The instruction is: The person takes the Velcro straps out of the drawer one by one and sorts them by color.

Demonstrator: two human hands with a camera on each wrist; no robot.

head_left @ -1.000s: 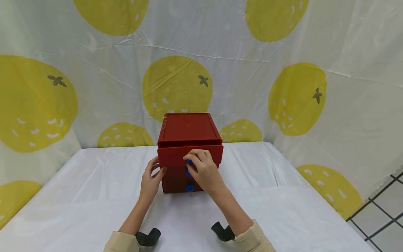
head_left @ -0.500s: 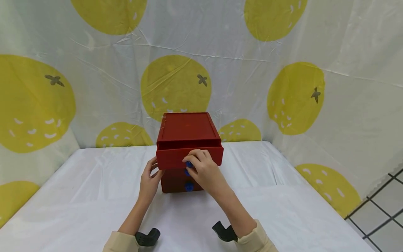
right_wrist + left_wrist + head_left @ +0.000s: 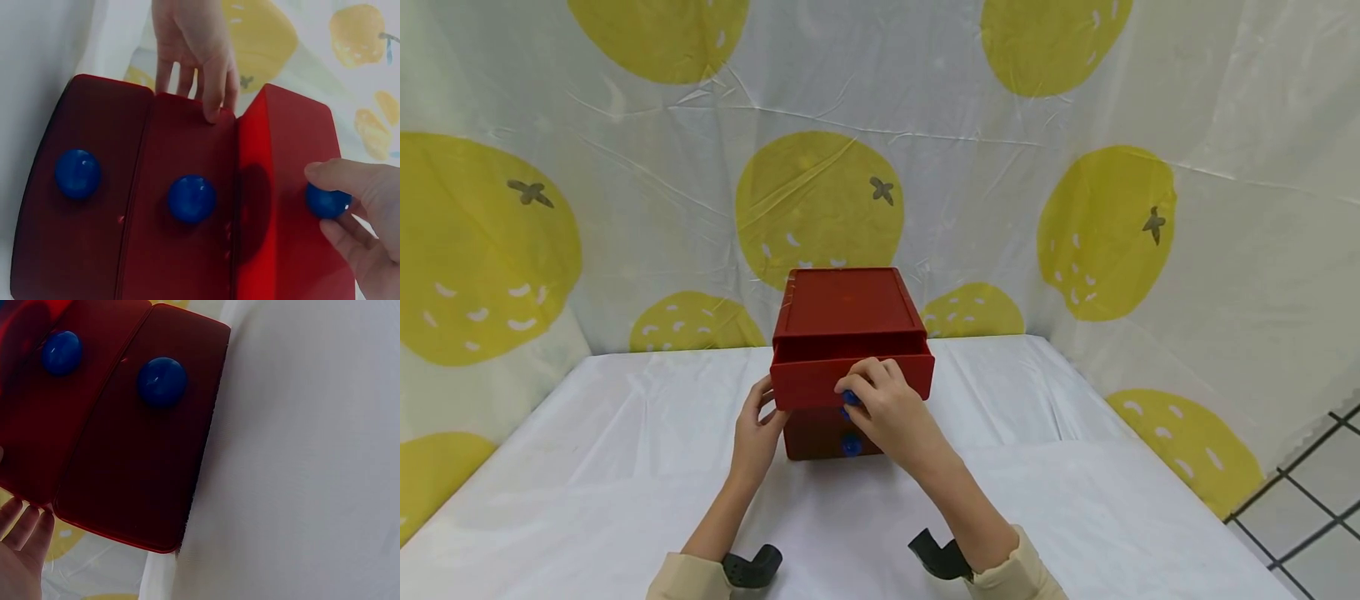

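A red cabinet with three stacked drawers stands on the white cloth. Its top drawer juts out from the body, and a dark gap shows behind its front. My right hand pinches the round blue knob of that drawer between thumb and fingers. On the cabinet's left side, my left hand grips the edge, with the thumb on the middle drawer's front and the fingers along the side. The middle and bottom drawers are flush, each with a blue knob. The drawer's inside is mostly hidden.
White cloth covers the table around the cabinet. Behind it hangs a pale curtain printed with yellow fruit. A black wire grid is at the lower right. Black bands sit on both wrists.
The top drawer has slid further out towards me, and the gap behind its front has widened. My right hand has moved back with the knob; my left hand has stayed at the cabinet's side.
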